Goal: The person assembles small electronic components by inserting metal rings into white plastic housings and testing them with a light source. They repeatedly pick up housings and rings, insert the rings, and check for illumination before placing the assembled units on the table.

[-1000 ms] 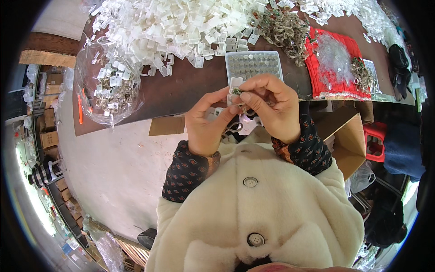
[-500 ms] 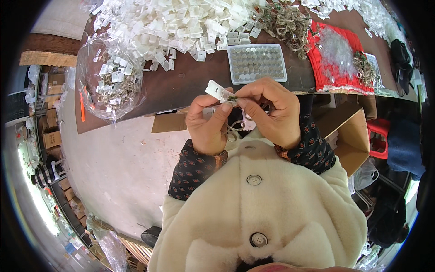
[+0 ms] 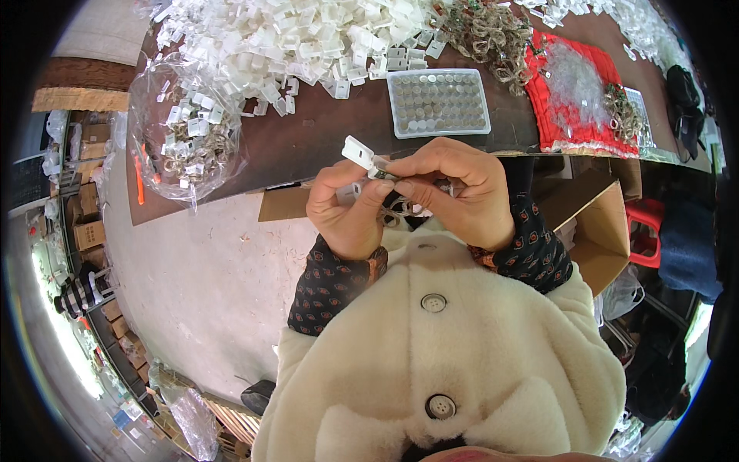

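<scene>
A thick, cream-coloured plush coat (image 3: 485, 339) covers the trunk, closed down the front by large round buttons. Taking the coat's middle as the hub, one dark-rimmed pale button (image 3: 433, 302) sits near centre, a similar four-holed button (image 3: 441, 406) at six o'clock and a flatter, partly seen one at twelve. Broad plush collar flaps (image 3: 362, 427) spread at seven and five. Black sleeves with small orange-red diamond motifs cover the forearms: the left sleeve (image 3: 329, 289) at ten, the right sleeve (image 3: 539, 246) at two, with orange-brown patterning toward the wrists.
</scene>
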`<state>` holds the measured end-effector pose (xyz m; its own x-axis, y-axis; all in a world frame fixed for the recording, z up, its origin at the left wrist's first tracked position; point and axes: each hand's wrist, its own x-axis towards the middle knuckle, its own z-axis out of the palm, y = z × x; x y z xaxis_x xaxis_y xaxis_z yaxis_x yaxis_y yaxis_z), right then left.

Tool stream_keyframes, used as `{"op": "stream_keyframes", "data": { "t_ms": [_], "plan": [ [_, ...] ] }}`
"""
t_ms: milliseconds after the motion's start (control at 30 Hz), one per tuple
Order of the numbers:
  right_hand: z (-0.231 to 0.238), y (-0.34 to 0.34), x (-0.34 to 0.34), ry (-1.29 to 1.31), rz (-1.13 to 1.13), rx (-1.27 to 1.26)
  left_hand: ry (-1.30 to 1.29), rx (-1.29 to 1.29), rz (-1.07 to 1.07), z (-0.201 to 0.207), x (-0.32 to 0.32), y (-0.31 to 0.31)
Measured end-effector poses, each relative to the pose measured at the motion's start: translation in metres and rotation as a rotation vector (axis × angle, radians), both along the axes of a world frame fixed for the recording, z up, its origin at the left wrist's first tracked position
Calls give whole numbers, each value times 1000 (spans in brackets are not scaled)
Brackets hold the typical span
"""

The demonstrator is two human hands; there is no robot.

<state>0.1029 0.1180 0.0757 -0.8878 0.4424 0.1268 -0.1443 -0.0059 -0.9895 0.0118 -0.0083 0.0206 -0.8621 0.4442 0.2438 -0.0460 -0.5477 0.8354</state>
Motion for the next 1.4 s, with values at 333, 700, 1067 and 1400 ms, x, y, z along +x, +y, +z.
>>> {"op": "stream_keyframes", "data": {
  "t_ms": [333,700,1067,1400],
  "plan": [
    [-6,-10,-6,7,-20,-162,146,-79,127,-5,8,1],
    [3,5,-7,-10,121,-297,161,-115,84,1,3,-6],
    [10,1,-9,-84,36,9,9,9,-2,4,2,-9],
    [-11,-11,-17,49,57,-334,-554,20,-175,10,6,-13]
  ]
}}
